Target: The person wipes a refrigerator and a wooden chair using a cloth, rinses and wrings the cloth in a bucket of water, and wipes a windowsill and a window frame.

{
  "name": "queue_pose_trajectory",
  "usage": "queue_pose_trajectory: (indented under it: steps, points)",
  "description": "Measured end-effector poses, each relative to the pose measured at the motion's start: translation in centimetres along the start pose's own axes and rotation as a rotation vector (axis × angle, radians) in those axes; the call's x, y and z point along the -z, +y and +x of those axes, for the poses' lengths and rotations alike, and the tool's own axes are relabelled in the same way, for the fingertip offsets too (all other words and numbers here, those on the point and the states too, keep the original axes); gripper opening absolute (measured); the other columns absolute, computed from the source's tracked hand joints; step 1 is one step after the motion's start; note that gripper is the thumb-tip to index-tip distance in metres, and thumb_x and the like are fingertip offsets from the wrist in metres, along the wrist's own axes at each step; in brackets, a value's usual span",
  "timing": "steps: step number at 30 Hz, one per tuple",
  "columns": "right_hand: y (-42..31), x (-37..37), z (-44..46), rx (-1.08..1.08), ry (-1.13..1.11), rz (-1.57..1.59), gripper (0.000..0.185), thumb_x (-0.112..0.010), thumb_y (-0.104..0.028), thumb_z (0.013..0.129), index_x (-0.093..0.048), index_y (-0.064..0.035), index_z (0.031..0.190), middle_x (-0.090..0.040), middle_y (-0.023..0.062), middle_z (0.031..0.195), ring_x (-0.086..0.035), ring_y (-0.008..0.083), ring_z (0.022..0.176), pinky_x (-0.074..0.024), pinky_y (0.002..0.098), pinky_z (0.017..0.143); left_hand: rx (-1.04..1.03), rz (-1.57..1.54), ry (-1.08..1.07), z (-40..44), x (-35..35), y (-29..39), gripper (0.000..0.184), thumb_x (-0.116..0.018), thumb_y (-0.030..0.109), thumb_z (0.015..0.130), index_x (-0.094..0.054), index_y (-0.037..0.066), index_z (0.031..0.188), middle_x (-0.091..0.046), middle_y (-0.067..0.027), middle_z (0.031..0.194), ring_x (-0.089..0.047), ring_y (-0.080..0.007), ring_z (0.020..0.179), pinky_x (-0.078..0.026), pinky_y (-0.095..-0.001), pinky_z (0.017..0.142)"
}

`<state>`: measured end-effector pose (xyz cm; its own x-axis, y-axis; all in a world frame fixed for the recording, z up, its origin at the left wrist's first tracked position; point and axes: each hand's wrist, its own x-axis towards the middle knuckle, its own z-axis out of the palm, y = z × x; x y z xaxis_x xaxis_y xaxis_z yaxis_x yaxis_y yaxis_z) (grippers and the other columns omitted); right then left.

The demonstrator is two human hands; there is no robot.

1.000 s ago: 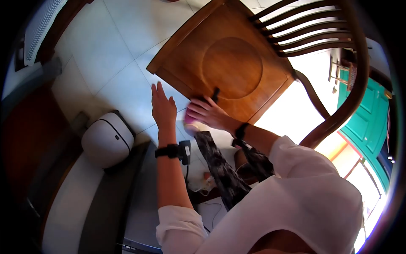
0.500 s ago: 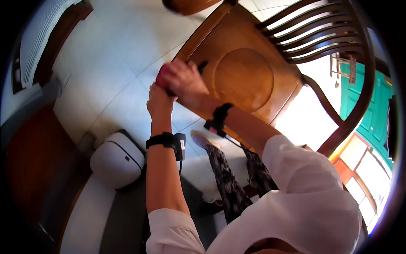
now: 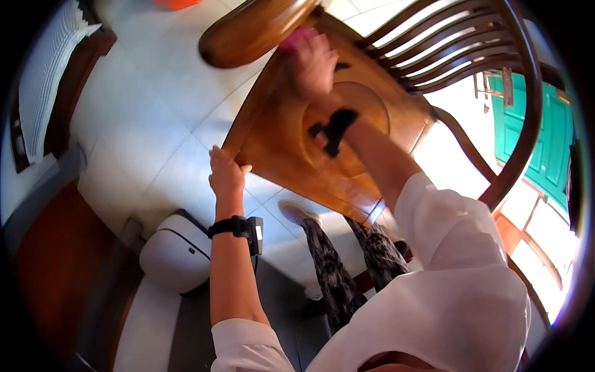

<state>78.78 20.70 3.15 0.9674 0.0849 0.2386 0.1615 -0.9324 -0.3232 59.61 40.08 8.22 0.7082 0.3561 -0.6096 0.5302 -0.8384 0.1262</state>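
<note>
A brown wooden armchair (image 3: 279, 124) with a slatted back stands in front of me. At the near left corner of its seat, my left hand (image 3: 227, 175) has its thumb and fingers around the edge. My right hand (image 3: 315, 67), blurred by motion, is over the far left part of the seat, close to the armrest (image 3: 248, 34). Its fingers are closed on a reddish-pink cloth or sponge (image 3: 296, 39), whose exact kind is blurred. A small black thing or mark (image 3: 341, 66) shows on the seat beside my right hand.
A grey-white rounded case or bin (image 3: 176, 254) stands on the tiled floor left of my left forearm. Black straps with small devices are on both wrists. A green door (image 3: 527, 130) is at the right, an orange object (image 3: 178, 4) at the top.
My hands have come apart. The right hand carried the reddish-pink thing up and right across the seat; the left moved down to the seat corner. The view has shifted slightly.
</note>
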Motion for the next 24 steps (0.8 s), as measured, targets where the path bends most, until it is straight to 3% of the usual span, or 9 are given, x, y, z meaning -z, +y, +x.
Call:
queue_pose_trajectory:
  steps: [2, 4, 6, 9, 10, 12, 18, 20, 24]
  points:
    - [-3.8, 3.8, -3.7, 0.354, -0.406, -0.008, 0.041, -0.055, -0.024, 0.085, -0.049, -0.0223, 0.125, -0.033, 0.007, 0.144, -0.029, 0.0278, 0.134, -0.027, 0.0547, 0.103, -0.013, -0.002, -0.011, 0.4, 0.0, 0.0, 0.094, -0.079, 0.029, 0.07, -0.022, -0.002, 0.138, -0.033, -0.0212, 0.143, -0.037, -0.0278, 0.131, -0.049, -0.0454, 0.088]
    - [-3.0, 4.6, -9.8, 0.635, -0.481, 0.153, 0.04, -0.055, -0.02, 0.085, -0.05, -0.0234, 0.125, -0.032, 0.0052, 0.145, -0.026, 0.0255, 0.136, -0.0263, 0.0511, 0.106, -0.016, 0.027, -0.01, 0.2, 0.0, -0.3, 0.094, -0.079, 0.028, 0.07, -0.021, -0.003, 0.138, -0.032, -0.0212, 0.143, -0.037, -0.0289, 0.131, -0.049, -0.0459, 0.089]
    - [-0.9, 6.8, -10.1, 0.679, -0.608, 0.169, 0.042, -0.055, -0.018, 0.085, -0.049, -0.0242, 0.126, -0.032, 0.0044, 0.145, -0.023, 0.0236, 0.138, -0.0261, 0.0475, 0.108, -0.013, 0.032, -0.018, 0.0, 0.5, 0.0, 0.094, -0.078, 0.029, 0.071, -0.021, -0.003, 0.138, -0.031, -0.0214, 0.143, -0.039, -0.0298, 0.129, -0.049, -0.0453, 0.088]
    - [3.2, 6.2, -4.1, 0.334, -0.394, 0.113, 0.052, -0.062, -0.017, 0.08, -0.046, -0.0194, 0.13, -0.038, 0.0093, 0.138, -0.03, 0.0304, 0.133, -0.031, 0.048, 0.104, -0.009, 0.041, -0.011, -0.2, 0.5, 0.0, 0.094, -0.078, 0.029, 0.07, -0.021, -0.003, 0.138, -0.03, -0.0216, 0.143, -0.042, -0.0309, 0.127, -0.05, -0.0455, 0.088]
    - [4.5, 5.1, -2.2, 0.249, -0.156, 0.087, 0.052, -0.062, -0.017, 0.082, -0.044, -0.016, 0.131, -0.038, 0.0135, 0.138, -0.033, 0.0359, 0.129, -0.0325, 0.0491, 0.102, -0.012, 0.04, -0.02, -0.1, 0.4, -0.2, 0.096, -0.079, 0.029, 0.07, -0.019, -0.004, 0.139, -0.03, -0.0217, 0.144, -0.042, -0.0312, 0.126, -0.05, -0.0441, 0.088]
    - [6.4, 2.4, 2.1, 0.151, 0.042, 0.115, 0.051, -0.059, -0.021, 0.084, -0.042, -0.0128, 0.132, -0.035, 0.0222, 0.138, -0.033, 0.0394, 0.129, -0.0307, 0.0507, 0.102, -0.012, 0.034, -0.031, 0.0, 0.4, -0.4, 0.1, -0.079, 0.029, 0.07, -0.016, -0.005, 0.14, -0.029, -0.0217, 0.144, -0.042, -0.0317, 0.126, -0.05, -0.0413, 0.089]
    - [4.6, -0.7, 5.2, -0.109, 0.178, 0.032, 0.049, -0.055, -0.023, 0.085, -0.043, -0.0131, 0.131, -0.034, 0.0239, 0.139, -0.031, 0.0414, 0.129, -0.0279, 0.0523, 0.103, 0.029, 0.075, -0.077, 0.0, 1.0, 0.0, 0.101, -0.078, 0.03, 0.071, -0.013, -0.004, 0.141, -0.027, -0.021, 0.146, -0.043, -0.0309, 0.126, -0.048, -0.0372, 0.092]
    - [2.0, 1.2, 2.6, -0.025, -0.059, -0.013, 0.05, -0.055, -0.023, 0.085, -0.043, -0.0171, 0.133, -0.03, 0.0218, 0.142, -0.029, 0.0398, 0.131, -0.0265, 0.0519, 0.104, 0.056, 0.052, -0.106, 0.1, 1.4, 0.3, 0.101, -0.078, 0.031, 0.071, -0.013, -0.004, 0.141, -0.026, -0.0201, 0.146, -0.044, -0.0312, 0.125, -0.049, -0.0382, 0.09]
    - [-0.3, 4.4, -7.4, 0.587, -0.307, 0.196, 0.047, -0.063, -0.026, 0.08, -0.05, -0.0213, 0.125, -0.035, 0.0122, 0.141, -0.028, 0.031, 0.134, -0.0279, 0.0514, 0.104, 0.048, 0.042, -0.118, -0.3, 1.6, 0.4, 0.1, -0.077, 0.03, 0.072, -0.013, -0.004, 0.141, -0.024, -0.0192, 0.147, -0.049, -0.0324, 0.12, -0.05, -0.0405, 0.088]
